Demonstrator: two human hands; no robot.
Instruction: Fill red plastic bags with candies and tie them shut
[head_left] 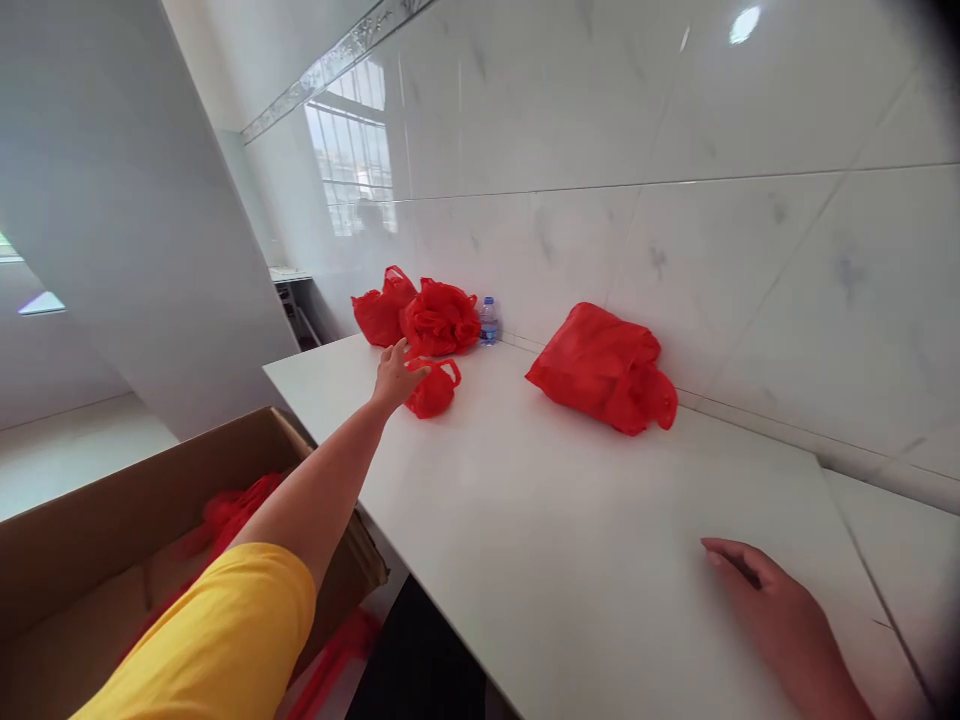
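Our left hand, fingers apart, is at the small red bag on the counter; our right hand curls loosely, empty. Catching just one handle could tip the bag — and overreaching could push the bunched red bag into the bottle.

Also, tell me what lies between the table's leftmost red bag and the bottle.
Head view: a crumpled red bundle sits between the leftmost bag and the bottle.

Left hand open-fingered, arm outstretched; right hand loosely curled
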